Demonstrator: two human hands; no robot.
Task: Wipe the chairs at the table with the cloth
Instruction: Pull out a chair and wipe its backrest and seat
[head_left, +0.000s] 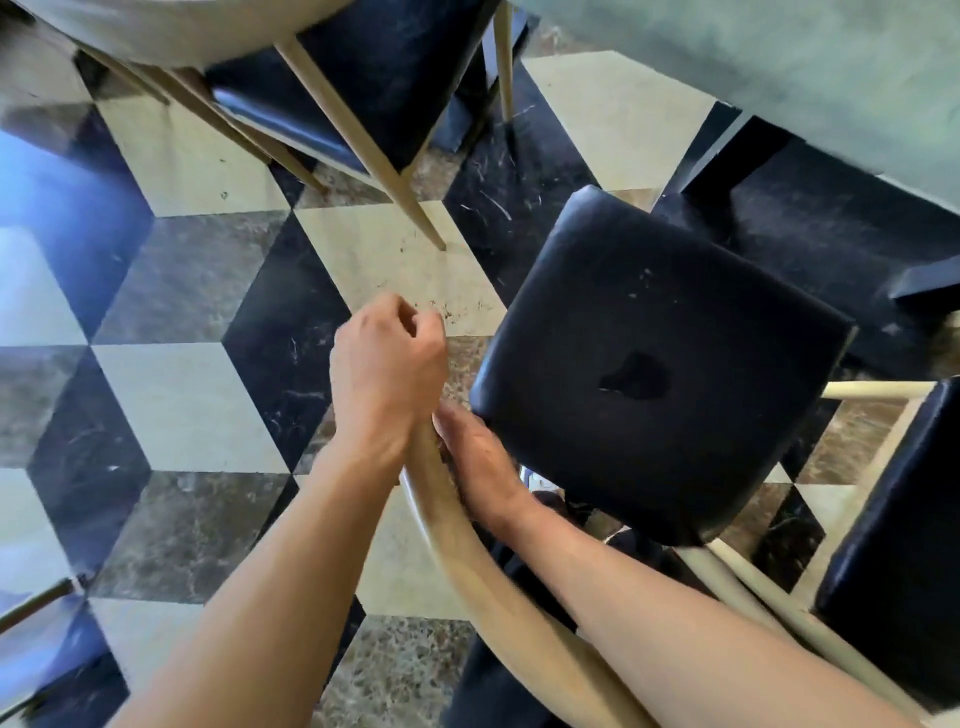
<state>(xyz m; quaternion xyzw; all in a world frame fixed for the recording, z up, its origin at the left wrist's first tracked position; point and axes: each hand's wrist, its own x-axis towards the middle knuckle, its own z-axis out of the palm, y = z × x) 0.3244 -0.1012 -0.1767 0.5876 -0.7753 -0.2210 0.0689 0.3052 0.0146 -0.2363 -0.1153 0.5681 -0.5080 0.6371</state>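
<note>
The right hand (478, 462) lay on the inner side of the curved wooden backrest (467, 561), fingers wrapped about the rail near its end, a grasping grip, probably to keep the chair steady; the left hand (387, 374) sat just beyond it on the outer side, fingers curled in a clenched grip, and whether it pinched anything I could not tell; no cloth showed anywhere, so it was either balled inside that fist or out of view. The backrest ran as a long arc from the lower right up toward the hands, its long axis rising toward the middle of the view; the black seat (660, 364) lay just beside the right hand, its front pointing toward the counter (831, 78) above; a second chair (358, 88) stood well apart on the checkered floor (182, 395).
</note>
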